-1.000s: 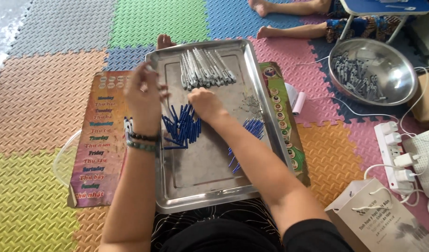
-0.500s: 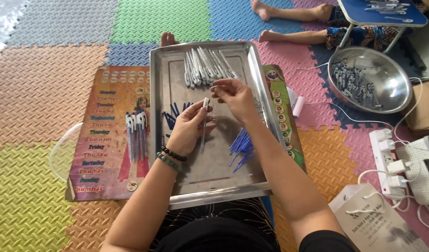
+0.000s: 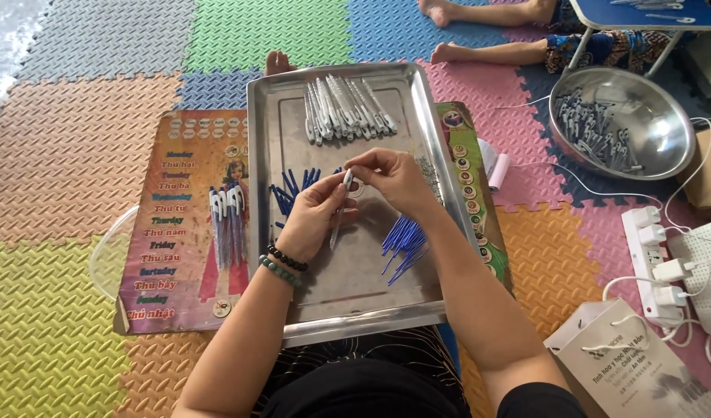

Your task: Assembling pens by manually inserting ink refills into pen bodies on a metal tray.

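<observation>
My left hand (image 3: 313,218) grips a white pen barrel (image 3: 338,219) upright over a steel tray (image 3: 264,139). My right hand (image 3: 390,178) pinches the barrel's top end, fingers closed on it. Both hands meet above the tray's middle. A row of white pen barrels (image 3: 345,107) lies at the tray's far end. Blue refills (image 3: 403,244) lie in a heap to the right of my hands, and dark blue parts (image 3: 287,191) lie to the left. Several finished pens (image 3: 225,220) rest on a colourful board (image 3: 177,224) left of the tray.
A steel bowl (image 3: 656,128) with pen parts stands at the right. A power strip (image 3: 659,267) with plugs and cables lies near it. A paper bag (image 3: 638,371) lies at lower right. Another person's bare feet (image 3: 479,31) and a small blue table (image 3: 642,15) are at the top.
My left hand left the board, where finished pens now lie, and came to the tray's middle. My right hand rose from the blue parts. Both hands now hold one white barrel.
</observation>
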